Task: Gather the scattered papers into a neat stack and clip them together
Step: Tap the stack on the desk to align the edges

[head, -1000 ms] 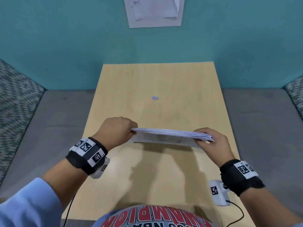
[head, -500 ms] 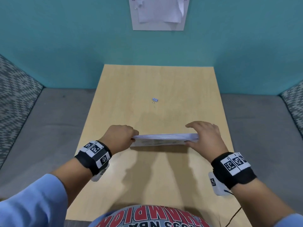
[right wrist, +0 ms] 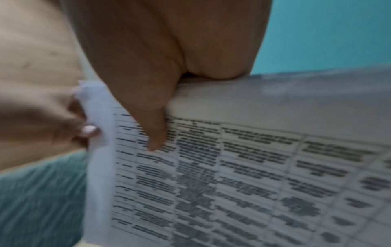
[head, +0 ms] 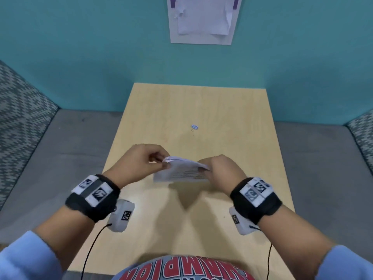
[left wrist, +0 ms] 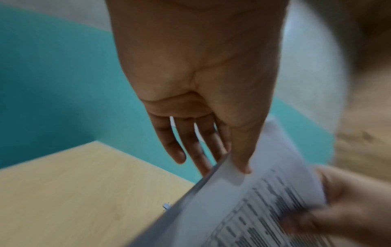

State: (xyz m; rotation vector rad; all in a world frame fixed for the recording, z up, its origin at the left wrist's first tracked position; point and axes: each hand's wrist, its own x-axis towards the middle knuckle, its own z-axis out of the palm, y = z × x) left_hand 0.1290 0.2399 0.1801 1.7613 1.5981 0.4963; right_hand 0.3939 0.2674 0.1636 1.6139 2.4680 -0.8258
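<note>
The paper stack (head: 182, 172) is held up over the wooden table (head: 201, 102), its printed face turned toward me. My left hand (head: 161, 161) pinches its left edge. In the left wrist view the left hand (left wrist: 228, 165) has its thumb on the front of the paper stack (left wrist: 243, 200) and its fingers behind. My right hand (head: 207, 170) grips the right edge. In the right wrist view the right hand (right wrist: 160, 133) has its thumb on the printed table of the paper stack (right wrist: 243, 175). A small binder clip (head: 194, 127) lies alone farther back on the table, also seen as the clip (left wrist: 166, 205).
A grey bench (head: 60, 148) runs round the table on both sides, with patterned cushions (head: 18, 118) at the left and far right. A teal wall rises behind the table, and a board with pinned sheets (head: 201, 21) hangs on it.
The stack was held lengthwise between my hands, nearly edge-on. Now my hands are closer together and the stack is turned, with its printed face showing.
</note>
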